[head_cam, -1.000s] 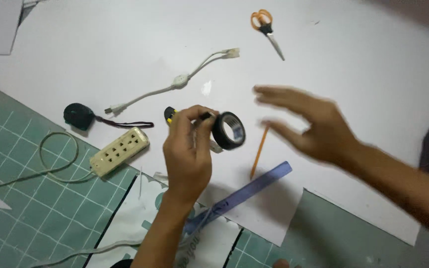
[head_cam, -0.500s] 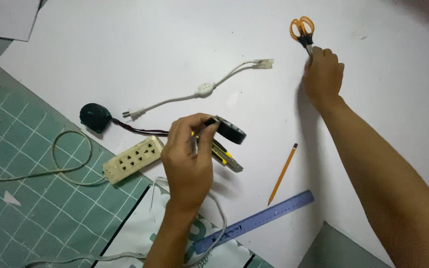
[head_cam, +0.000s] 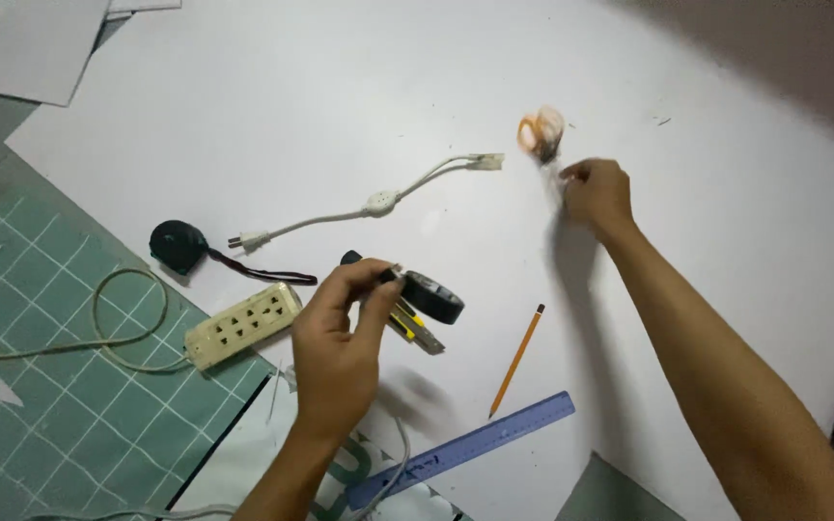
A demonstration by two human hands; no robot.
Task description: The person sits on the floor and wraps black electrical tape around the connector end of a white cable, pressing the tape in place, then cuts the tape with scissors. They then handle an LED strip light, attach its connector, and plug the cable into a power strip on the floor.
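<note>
Your left hand (head_cam: 335, 352) is raised over the white sheet (head_cam: 272, 106), fingers curled and pinching a roll of black tape (head_cam: 433, 295) by its near edge, with the thumb on top. The roll is tilted, its open ring facing up and to the right. Just under it lies a utility knife (head_cam: 415, 328) with yellow on the body, flat on the sheet.

Your right hand (head_cam: 597, 193) is stretched out to the far side of the sheet, fingers closed on the blades of the orange-handled scissors (head_cam: 540, 132). The scissors are blurred, so you cannot tell how firmly they are gripped or whether they are off the sheet.

Between your arms lie a pencil (head_cam: 517, 359) and, nearer to you, a blue ruler (head_cam: 460, 450). To the left of your left hand sits a cream power strip (head_cam: 242, 324), at the edge of the green cutting mat (head_cam: 41, 425). Beyond it lie a white cable with a plug (head_cam: 369, 204) and a small black round object (head_cam: 177, 243) with a dark cord.
</note>
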